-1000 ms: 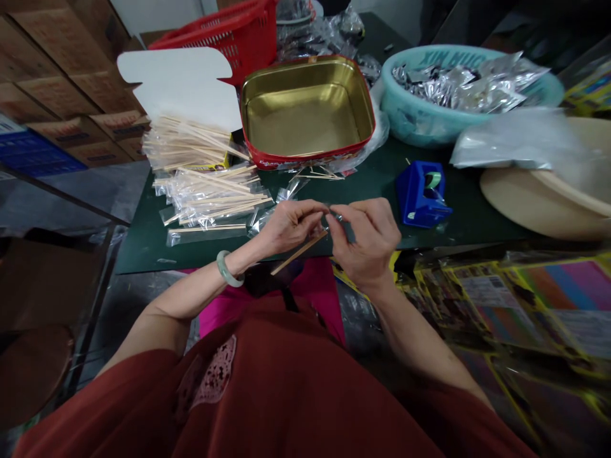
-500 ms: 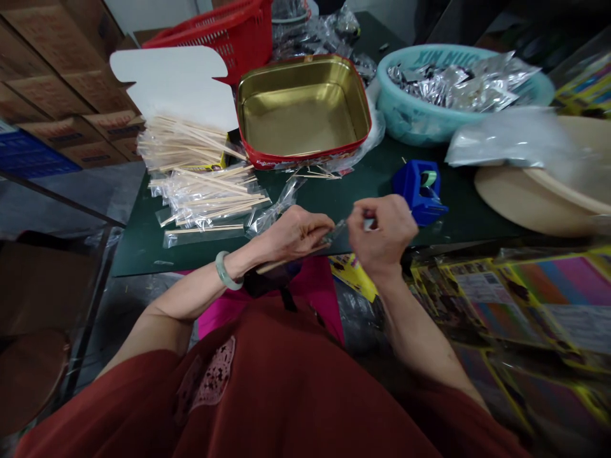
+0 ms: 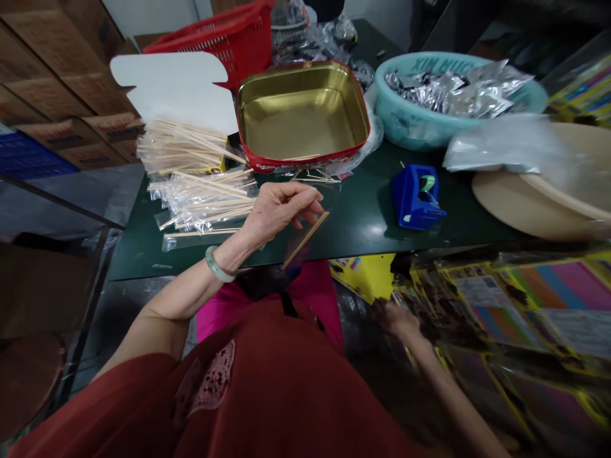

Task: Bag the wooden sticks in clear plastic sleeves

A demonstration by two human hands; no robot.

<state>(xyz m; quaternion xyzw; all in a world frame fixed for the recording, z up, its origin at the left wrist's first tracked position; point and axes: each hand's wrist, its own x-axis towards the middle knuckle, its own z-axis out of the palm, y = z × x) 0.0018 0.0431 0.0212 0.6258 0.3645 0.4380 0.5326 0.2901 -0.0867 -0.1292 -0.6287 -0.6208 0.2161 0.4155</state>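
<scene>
My left hand (image 3: 289, 207) is closed over the near edge of the dark green table (image 3: 353, 216), pinching a clear plastic bag with thin wooden sticks (image 3: 305, 240) that slant below the fingers. Down at the right, below the table edge, is my right hand (image 3: 400, 320), smeared by motion, its fingers unclear. It is close to a yellow printed sheet (image 3: 367, 275); whether they touch I cannot tell. Bagged wooden sticks (image 3: 205, 197) lie piled left of my left hand. A blue tape dispenser (image 3: 414, 197) stands on the table to the right.
Behind the sticks are a white box lid (image 3: 176, 86) and a red tin with a gold inside (image 3: 305, 114). A red basket (image 3: 238, 44) stands farther back. A light blue basin (image 3: 410, 121) holds silvery packets. Colourful flat packages (image 3: 496, 305) lie at the lower right.
My right hand has left the bag and dropped down to the right, below the table edge. My left hand has risen slightly, still with the bag of sticks.
</scene>
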